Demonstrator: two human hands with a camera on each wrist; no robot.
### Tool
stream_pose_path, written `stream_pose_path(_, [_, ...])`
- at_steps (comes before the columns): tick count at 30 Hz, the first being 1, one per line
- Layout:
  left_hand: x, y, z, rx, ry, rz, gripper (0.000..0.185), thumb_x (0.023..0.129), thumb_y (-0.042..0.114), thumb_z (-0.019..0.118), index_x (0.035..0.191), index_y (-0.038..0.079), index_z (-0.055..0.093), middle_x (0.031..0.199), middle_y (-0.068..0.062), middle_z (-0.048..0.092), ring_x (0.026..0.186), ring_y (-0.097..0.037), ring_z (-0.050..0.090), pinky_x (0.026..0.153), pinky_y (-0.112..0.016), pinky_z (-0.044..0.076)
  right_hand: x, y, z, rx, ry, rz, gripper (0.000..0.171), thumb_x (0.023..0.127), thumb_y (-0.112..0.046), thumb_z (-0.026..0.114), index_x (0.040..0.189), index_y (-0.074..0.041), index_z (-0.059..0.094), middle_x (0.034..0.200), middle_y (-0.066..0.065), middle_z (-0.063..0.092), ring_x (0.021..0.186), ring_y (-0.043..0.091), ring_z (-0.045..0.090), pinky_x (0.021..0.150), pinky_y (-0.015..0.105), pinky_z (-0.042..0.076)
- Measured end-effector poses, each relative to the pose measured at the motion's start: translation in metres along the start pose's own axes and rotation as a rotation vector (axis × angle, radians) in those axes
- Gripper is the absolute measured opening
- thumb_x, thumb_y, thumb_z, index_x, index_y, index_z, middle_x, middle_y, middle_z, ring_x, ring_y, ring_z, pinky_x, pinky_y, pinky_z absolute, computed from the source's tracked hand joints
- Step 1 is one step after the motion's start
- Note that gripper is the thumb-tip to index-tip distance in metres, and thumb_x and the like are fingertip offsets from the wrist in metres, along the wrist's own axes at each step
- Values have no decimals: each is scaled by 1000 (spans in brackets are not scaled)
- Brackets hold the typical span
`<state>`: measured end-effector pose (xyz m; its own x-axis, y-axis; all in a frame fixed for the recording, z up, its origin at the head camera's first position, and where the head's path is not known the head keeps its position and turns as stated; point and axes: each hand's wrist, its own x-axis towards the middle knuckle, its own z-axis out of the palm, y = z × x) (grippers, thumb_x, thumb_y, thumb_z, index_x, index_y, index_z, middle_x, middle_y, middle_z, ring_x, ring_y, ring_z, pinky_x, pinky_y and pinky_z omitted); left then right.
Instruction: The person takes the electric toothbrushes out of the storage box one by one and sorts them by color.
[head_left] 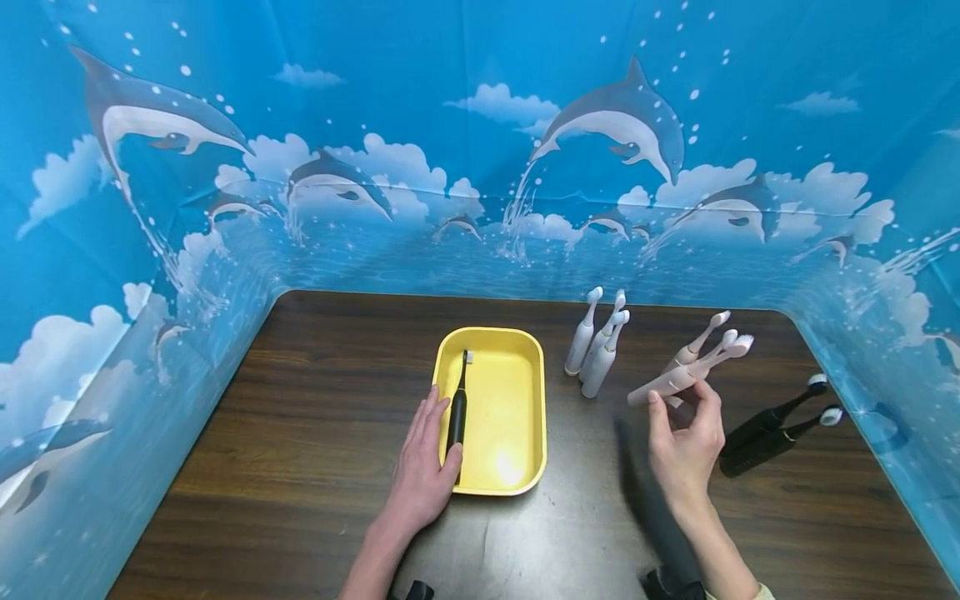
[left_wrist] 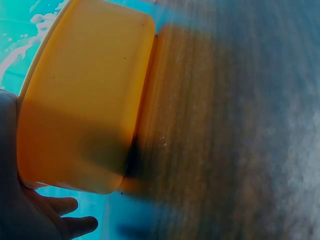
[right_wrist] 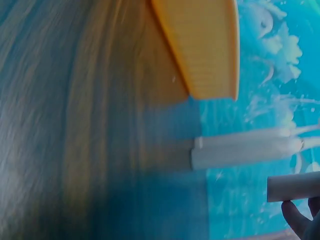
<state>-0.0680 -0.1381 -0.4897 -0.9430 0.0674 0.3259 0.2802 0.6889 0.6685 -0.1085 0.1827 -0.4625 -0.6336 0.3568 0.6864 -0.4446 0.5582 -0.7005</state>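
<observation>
My right hand (head_left: 686,450) pinches a pale pink electric toothbrush (head_left: 663,386) by its handle between thumb and fingers, tilted with its head to the upper right. The same handle (right_wrist: 295,186) shows at the right wrist view's lower right. Close behind it stand other pink toothbrushes (head_left: 688,350), partly covered. A yellow tray (head_left: 538,417) sits left of centre with a black electric toothbrush (head_left: 457,421) lying along its left side. My left hand (head_left: 423,471) rests at the tray's left wall, fingers stretched along the rim and thumb over it by the black handle.
Three white electric toothbrushes (head_left: 597,354) stand right of the tray. Two black ones (head_left: 765,442) are to the right of my right hand. A blue dolphin-print sheet (head_left: 480,167) walls in the dark wooden table (head_left: 300,417) at the back and sides.
</observation>
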Motion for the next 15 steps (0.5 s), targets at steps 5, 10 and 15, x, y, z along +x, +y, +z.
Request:
stream_pose_path(5, [-1, -1, 0, 9, -1, -8, 64, 87, 9, 61, 147, -4, 44, 164, -19, 32, 147, -44, 33, 115, -59, 32, -3, 13, -2, -75, 43, 84, 44, 84, 11, 74, 123, 14, 56, 110, 25, 61, 99, -6, 57, 82, 10, 51])
stream_pose_path(10, [-1, 0, 0, 2, -2, -11, 63, 87, 9, 61, 147, -3, 44, 164, -19, 32, 147, -43, 33, 115, -60, 32, -6, 23, 0, -140, 62, 138, 40, 84, 9, 75, 121, 12, 59, 111, 26, 61, 97, 7, 61, 81, 10, 50])
stream_pose_path(15, [0, 0, 0, -6, 0, -9, 64, 87, 9, 61, 147, -4, 44, 163, -20, 32, 147, -43, 33, 115, -59, 32, -6, 29, 2, -161, 64, 186, 40, 85, 6, 77, 121, 10, 60, 113, 25, 62, 95, 22, 65, 79, 7, 47])
